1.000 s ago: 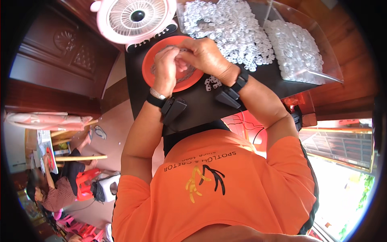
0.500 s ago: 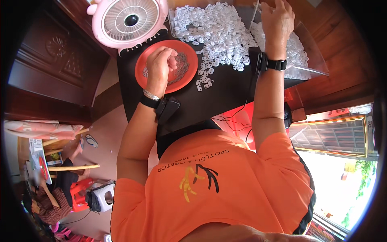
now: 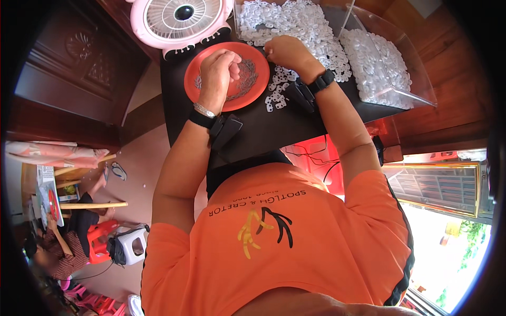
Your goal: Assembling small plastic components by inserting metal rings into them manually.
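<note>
My left hand [image 3: 217,77] is closed over an orange-red plate [image 3: 263,80], its fingertips pressed together; whatever they hold is too small to name. Thin grey metal pieces [image 3: 249,78] lie scattered on that plate. Just past the plate's right edge is my right hand [image 3: 291,53], its fingers also curled into a pinch, with the contents hidden. Small white plastic pieces with holes [image 3: 295,22] form a heap behind and beside the right hand. A few more white pieces [image 3: 276,99] lie loose in front of it.
A pink fan [image 3: 183,25] stands at the back left of the black table [image 3: 258,129]. A clear plastic bin [image 3: 421,95] filled with white pieces sits at the right. Cables [image 3: 311,152] hang below the table edge. Another person [image 3: 66,247] sits at the far left.
My right hand has come from the clear bin leftward and nearer, to the plate's right side. My left hand stays closed over the plate. The view has shifted slightly.
</note>
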`<move>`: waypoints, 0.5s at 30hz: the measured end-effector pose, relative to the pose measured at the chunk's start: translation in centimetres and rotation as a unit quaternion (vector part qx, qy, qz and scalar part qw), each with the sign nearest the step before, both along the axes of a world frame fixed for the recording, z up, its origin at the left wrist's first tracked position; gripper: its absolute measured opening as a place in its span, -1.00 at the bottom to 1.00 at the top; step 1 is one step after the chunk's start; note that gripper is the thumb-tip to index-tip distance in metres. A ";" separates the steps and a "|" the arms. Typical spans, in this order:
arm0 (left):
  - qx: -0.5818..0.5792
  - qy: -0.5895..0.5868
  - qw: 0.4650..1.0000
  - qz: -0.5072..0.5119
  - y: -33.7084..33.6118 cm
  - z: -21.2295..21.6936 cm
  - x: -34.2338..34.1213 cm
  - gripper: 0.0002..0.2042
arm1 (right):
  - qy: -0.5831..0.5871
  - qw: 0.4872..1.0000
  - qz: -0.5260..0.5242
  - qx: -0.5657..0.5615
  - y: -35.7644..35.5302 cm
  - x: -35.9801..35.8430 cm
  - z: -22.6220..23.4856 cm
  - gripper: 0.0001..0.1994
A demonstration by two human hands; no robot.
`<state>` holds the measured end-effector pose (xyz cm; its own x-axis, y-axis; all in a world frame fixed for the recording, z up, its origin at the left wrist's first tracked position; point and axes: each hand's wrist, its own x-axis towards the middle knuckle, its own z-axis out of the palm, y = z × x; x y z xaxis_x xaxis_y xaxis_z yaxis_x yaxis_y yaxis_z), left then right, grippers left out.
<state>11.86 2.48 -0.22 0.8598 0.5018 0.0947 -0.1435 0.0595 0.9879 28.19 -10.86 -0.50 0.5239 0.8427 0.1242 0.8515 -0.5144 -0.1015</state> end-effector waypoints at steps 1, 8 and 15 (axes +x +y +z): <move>-0.001 0.002 1.000 0.002 0.0 0.1 0.0 -0.77 | 0.004 1.000 0.002 0.010 0.0 0.4 -0.2 -0.84; 0.007 0.017 1.000 -0.005 1.1 0.0 0.0 -0.77 | 0.110 0.990 0.000 0.091 0.2 -0.2 1.1 -0.80; 0.057 0.047 0.994 -0.085 1.2 -0.5 0.2 -0.79 | 0.417 0.866 0.085 0.261 2.8 -3.3 1.7 -0.81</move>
<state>12.11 3.69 -0.73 0.9393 0.3382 0.0577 -0.0475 -0.0385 0.9981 24.85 -8.02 1.24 0.4877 0.8601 0.1496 0.4291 -0.0869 -0.8991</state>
